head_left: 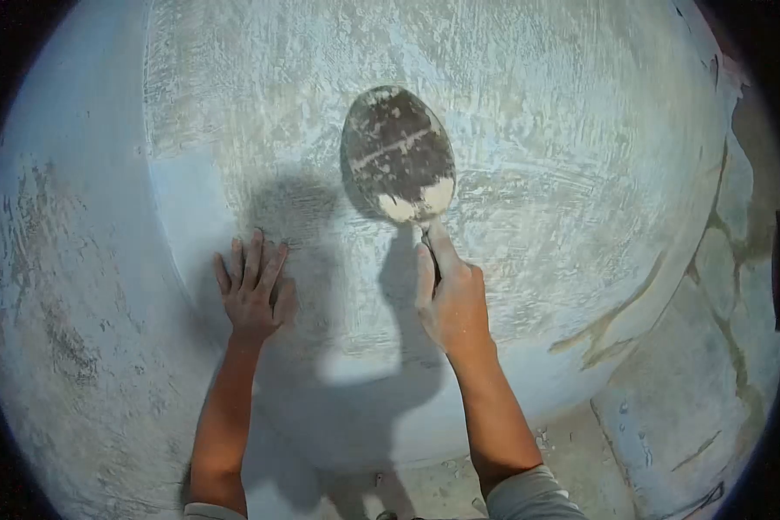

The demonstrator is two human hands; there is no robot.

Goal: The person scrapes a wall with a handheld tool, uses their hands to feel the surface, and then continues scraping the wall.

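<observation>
Plaster-smeared and pale, the wall (511, 113) fills our view. Our right hand (449, 299) grips the handle of a trowel (399, 156), its crusted blade lying flat against the wall's middle. Our left hand (253, 290) holds nothing, pressed flat on the wall with fingers spread, beside the trowel's shadow.

There is a single view, from a camera worn on the person's head. It faces forward and slightly down, straight at a plastered wall (537, 113) that stands close, within arm's reach. The lens is a fisheye: the picture sits in a round frame with dark corners, and the wall bulges outward. Both forearms enter from the bottom edge. At lower right a strip of floor (572, 442) shows.
</observation>
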